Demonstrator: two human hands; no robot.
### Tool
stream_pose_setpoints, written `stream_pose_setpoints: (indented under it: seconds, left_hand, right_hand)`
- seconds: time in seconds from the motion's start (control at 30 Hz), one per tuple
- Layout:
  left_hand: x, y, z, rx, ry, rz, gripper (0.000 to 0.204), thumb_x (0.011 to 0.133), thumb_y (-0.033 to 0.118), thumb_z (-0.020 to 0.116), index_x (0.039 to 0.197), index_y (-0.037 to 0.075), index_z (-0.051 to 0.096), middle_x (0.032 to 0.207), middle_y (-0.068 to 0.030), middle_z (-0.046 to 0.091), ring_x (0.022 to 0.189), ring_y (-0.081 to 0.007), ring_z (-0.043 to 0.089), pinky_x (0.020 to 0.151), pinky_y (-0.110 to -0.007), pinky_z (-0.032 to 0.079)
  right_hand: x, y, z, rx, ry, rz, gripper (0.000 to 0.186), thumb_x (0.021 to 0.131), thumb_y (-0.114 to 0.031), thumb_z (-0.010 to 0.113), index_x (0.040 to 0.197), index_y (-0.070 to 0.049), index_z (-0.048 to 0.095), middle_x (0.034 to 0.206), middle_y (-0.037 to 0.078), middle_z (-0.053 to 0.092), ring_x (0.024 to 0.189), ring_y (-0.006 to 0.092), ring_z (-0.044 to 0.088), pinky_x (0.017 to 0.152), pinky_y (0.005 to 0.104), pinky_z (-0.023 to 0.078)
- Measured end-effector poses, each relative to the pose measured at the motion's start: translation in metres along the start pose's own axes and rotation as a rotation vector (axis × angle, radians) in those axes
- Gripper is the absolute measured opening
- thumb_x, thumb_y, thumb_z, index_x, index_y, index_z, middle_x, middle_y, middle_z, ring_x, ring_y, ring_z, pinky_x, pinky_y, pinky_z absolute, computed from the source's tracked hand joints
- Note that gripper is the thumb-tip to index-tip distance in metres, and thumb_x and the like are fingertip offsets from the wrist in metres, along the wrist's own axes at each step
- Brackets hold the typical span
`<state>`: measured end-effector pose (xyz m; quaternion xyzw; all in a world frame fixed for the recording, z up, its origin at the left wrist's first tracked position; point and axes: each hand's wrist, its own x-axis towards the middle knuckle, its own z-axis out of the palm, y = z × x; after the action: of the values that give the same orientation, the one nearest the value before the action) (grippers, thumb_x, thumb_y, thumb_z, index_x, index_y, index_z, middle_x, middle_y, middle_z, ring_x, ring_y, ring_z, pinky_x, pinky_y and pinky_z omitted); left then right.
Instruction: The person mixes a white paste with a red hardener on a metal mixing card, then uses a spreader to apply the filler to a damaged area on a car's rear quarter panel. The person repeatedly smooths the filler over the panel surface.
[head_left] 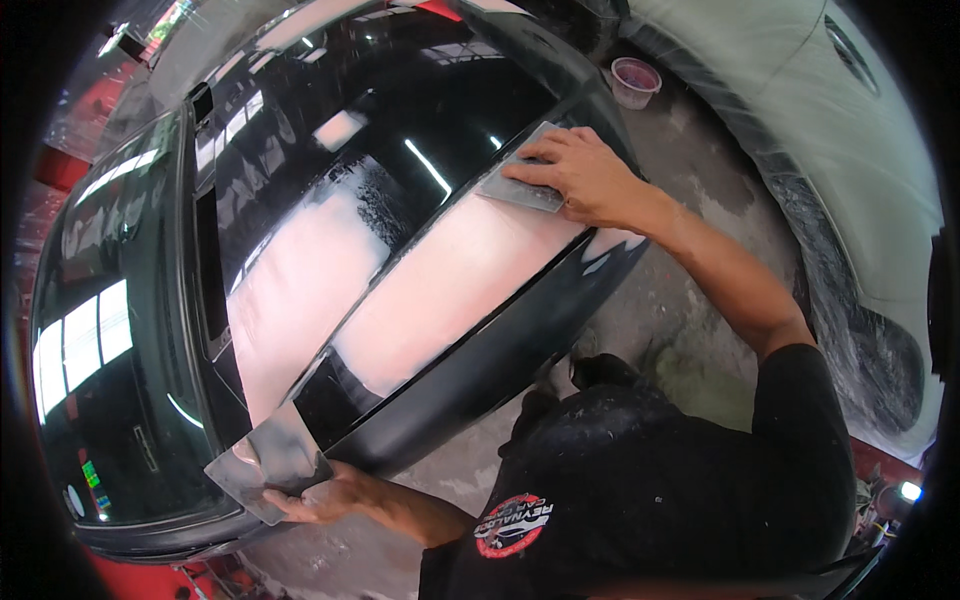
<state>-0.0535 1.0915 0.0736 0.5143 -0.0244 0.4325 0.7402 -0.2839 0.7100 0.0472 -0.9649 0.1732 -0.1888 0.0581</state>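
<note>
My right hand point(590, 178) holds a thin, flat grey spreader point(527, 190) with its fingers laid over the face. The spreader rests on the upper end of a long pale pink filler patch point(450, 290) on a black car panel. Lower left, my left hand point(320, 497) grips a square grey plate point(270, 455) by its edge, and pinkish smears show on it. The plate is close to the panel's lower end; I cannot tell if they touch. Another pink patch point(305, 265), with a rough dark-speckled upper edge, lies on the neighbouring panel.
The black car's glossy window area point(100, 400) fills the left side. Along the right stands a pale car under plastic sheeting point(800, 120). A small bucket point(635, 82) sits on the stained concrete floor point(690, 150) between the cars.
</note>
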Motion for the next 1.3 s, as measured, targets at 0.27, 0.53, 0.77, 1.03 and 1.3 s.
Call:
stream_pose_setpoints:
  seconds: [0.27, 0.53, 0.77, 1.03, 1.3]
  left_hand:
    - [0.002, -0.011, -0.002, -0.099, -0.049, -0.006, 0.039, 0.086, 0.026, 0.068, 0.115, 0.000, 0.062, 0.126, -0.0151, 0.055, 0.114, -0.0299, 0.060, 0.090, -0.046, 0.057]
    - [0.005, -0.016, -0.006, 0.009, -0.055, -0.001, 0.043, 0.080, 0.011, 0.072, 0.121, 0.000, 0.060, 0.124, -0.0158, 0.057, 0.112, -0.0310, 0.060, 0.091, -0.046, 0.058]
    - [0.007, -0.023, -0.018, 0.881, -0.147, 0.723, 0.053, 0.073, 0.005, 0.080, 0.122, -0.004, 0.060, 0.116, -0.0182, 0.056, 0.104, -0.0306, 0.063, 0.085, -0.039, 0.059]
    - [0.007, -0.018, -0.009, 0.482, -0.110, 0.321, 0.054, 0.072, 0.008, 0.079, 0.122, -0.004, 0.061, 0.114, -0.0169, 0.058, 0.105, -0.0305, 0.063, 0.088, -0.041, 0.057]
    - [-0.005, -0.001, 0.011, -0.068, 0.027, -0.016, 0.057, 0.068, 0.003, 0.081, 0.120, -0.006, 0.060, 0.124, -0.0218, 0.060, 0.110, -0.0320, 0.062, 0.096, -0.046, 0.051]
  right_hand:
    - [-0.070, -0.029, -0.018, -0.011, -0.031, 0.084, 0.074, 0.062, -0.004, 0.075, 0.131, -0.024, 0.062, 0.134, 0.007, 0.057, 0.122, 0.0288, 0.051, 0.103, 0.0442, 0.036]
    - [-0.063, -0.020, -0.051, 0.080, 0.011, 0.133, 0.082, 0.060, 0.004, 0.072, 0.137, -0.022, 0.058, 0.138, 0.011, 0.053, 0.127, 0.0311, 0.047, 0.106, 0.0464, 0.035]
    - [-0.003, -0.037, -0.004, 0.022, 0.053, 0.036, 0.078, 0.066, -0.007, 0.079, 0.137, -0.029, 0.057, 0.138, 0.010, 0.052, 0.129, 0.0321, 0.044, 0.105, 0.0453, 0.034]
    - [-0.022, -0.037, -0.003, 0.049, -0.039, 0.024, 0.080, 0.061, -0.005, 0.080, 0.134, -0.029, 0.059, 0.136, 0.010, 0.051, 0.126, 0.0300, 0.045, 0.101, 0.0453, 0.032]
    - [-0.087, -0.054, -0.038, 0.119, -0.206, 0.089, 0.077, 0.060, 0.001, 0.076, 0.131, -0.025, 0.063, 0.136, 0.012, 0.050, 0.128, 0.0320, 0.043, 0.105, 0.0464, 0.031]
